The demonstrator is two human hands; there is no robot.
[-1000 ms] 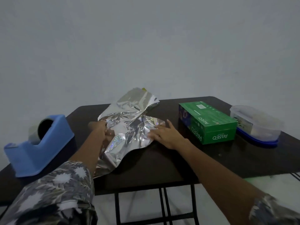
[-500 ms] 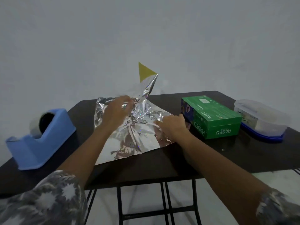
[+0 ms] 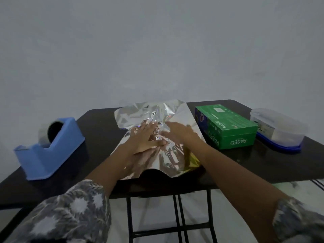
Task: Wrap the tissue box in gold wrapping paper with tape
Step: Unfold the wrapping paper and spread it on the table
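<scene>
- Change since the earlier frame: the corner of the wrapping paper (image 3: 130, 118) that was lifted, gold face showing, has been laid down. The sheet now lies spread at the centre of the frame, silver face up, and both hands have come to its middle.
- Left hand (image 3: 145, 139): palm down, fingers spread and straight, pressing on the crumpled middle of the sheet. It pinches nothing. The posture suits flattening creases.
- Right hand (image 3: 178, 131): just right of the left, blurred by motion. The fingers appear straight and flat on the sheet, probably sweeping it smooth; finer detail cannot be told.
- Sheet: wrinkled where the hands press and smoother toward its upper edge. The near edge humps up at the table's front. One turned-up corner (image 3: 192, 163) at lower right shows the gold face. Gold down puts that face outside once wrapped.
- Tissue box (image 3: 229, 130): green, resting on the table (image 3: 98, 130) just beside the sheet's right edge, at right of centre. It is unwrapped, and near enough to be slid on once the sheet is flat.
- Tape dispenser (image 3: 50, 151): blue, at centre left, well apart from the sheet and untouched.
- Plastic container (image 3: 278, 128): lidded, at far right beyond the box. It appears to play no part.
</scene>
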